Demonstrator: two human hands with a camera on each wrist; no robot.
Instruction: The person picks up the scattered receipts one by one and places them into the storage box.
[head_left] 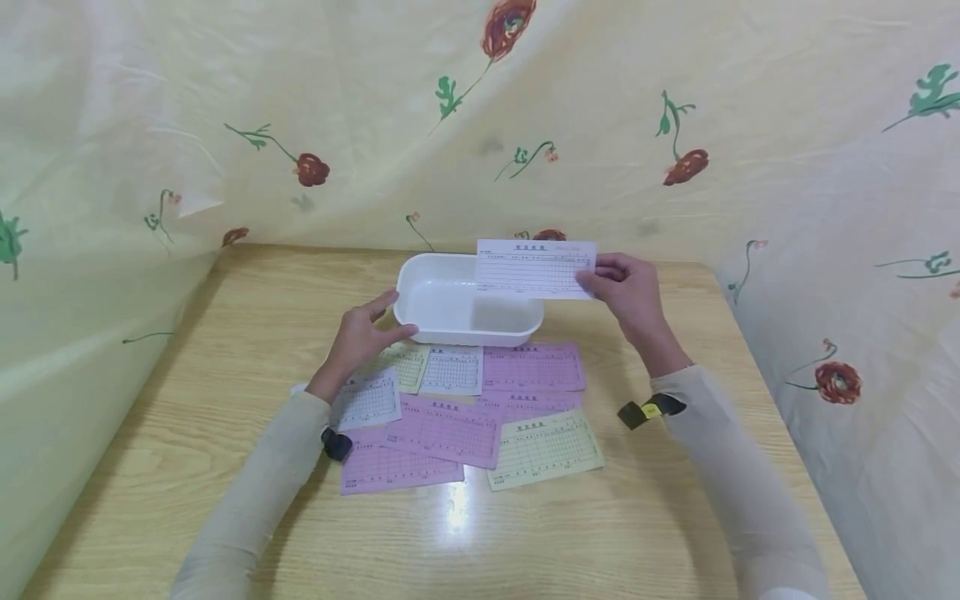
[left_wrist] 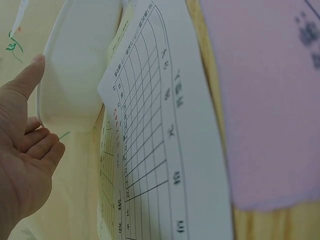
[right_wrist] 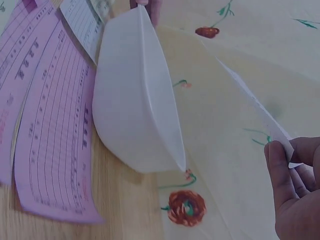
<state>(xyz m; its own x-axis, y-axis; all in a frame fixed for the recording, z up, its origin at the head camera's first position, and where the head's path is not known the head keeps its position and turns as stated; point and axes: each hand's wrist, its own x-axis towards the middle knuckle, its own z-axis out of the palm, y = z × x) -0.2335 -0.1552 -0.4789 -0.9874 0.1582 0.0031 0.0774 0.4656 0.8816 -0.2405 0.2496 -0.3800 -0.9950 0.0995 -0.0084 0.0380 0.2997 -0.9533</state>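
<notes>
A white printed form [head_left: 528,271] is pinched at its right end between the thumb and fingers of my right hand [head_left: 630,296], raised above the right part of a white plastic tub [head_left: 480,337]. In the right wrist view the form [right_wrist: 255,102] appears nearly edge-on, apart from the tub [right_wrist: 132,95]. My left hand [head_left: 363,337] is at the tub's left end, thumb and fingers spread along its rim. The left wrist view has the thumb of the left hand [left_wrist: 22,145] touching the rim, other fingers loosely bent beside the tub's end.
In front of the tub, pink forms [head_left: 442,429], yellow forms [head_left: 546,450] and white forms [head_left: 367,398] lie overlapping on the wooden table [head_left: 525,542]. A flower-patterned cloth [head_left: 375,125] hangs behind the table and on both sides. Dark straps [head_left: 651,410] hang near the wrists.
</notes>
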